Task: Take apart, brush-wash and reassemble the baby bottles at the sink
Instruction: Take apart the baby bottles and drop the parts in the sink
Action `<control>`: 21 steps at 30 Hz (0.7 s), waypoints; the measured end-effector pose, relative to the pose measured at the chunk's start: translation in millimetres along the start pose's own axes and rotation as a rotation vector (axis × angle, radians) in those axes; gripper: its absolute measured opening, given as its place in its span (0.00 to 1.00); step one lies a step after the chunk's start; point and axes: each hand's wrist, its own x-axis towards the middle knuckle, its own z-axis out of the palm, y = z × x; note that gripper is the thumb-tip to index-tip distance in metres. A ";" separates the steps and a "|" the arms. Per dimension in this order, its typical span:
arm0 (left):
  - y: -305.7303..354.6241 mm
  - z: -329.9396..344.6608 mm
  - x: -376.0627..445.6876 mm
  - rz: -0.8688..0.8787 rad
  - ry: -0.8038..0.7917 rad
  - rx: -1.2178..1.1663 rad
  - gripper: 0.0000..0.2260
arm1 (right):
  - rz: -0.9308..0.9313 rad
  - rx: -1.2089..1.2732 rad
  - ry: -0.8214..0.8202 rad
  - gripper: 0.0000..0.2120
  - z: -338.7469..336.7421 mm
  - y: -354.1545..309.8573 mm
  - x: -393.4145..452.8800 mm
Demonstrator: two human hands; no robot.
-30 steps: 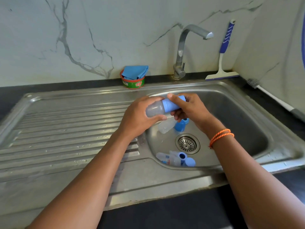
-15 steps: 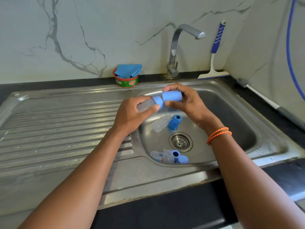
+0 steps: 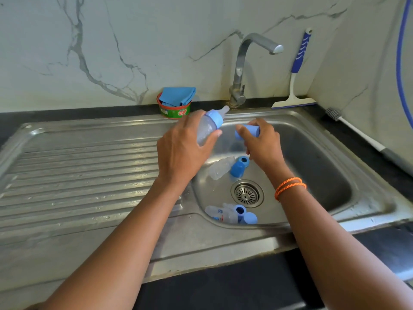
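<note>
Our left hand [image 3: 178,151] is closed around the clear body of the baby bottle [image 3: 206,128], above the left edge of the sink [image 3: 324,166] basin. The bottle is tilted: its long axis runs from lower left to upper right, and the teat [image 3: 224,110] points up toward the tap [image 3: 240,86]. The blue collar [image 3: 216,119] is not yet unscrewed.

To the right, just apart from the bottle, our right hand [image 3: 262,144] grasps the blue cap [image 3: 247,131], which is off.

We judge the step is taking this bottle apart. To do it well, we should lay the cap down in the basin with the other loose pieces [image 3: 232,168], then hold the body firmly and turn the collar, keeping the teat from falling near the drain [image 3: 247,193].
</note>
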 end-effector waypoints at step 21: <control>39.8 102.6 -0.4 -0.097 -0.789 -0.292 0.16 | 0.278 -1.097 -0.702 0.29 -62.9 128.3 47.6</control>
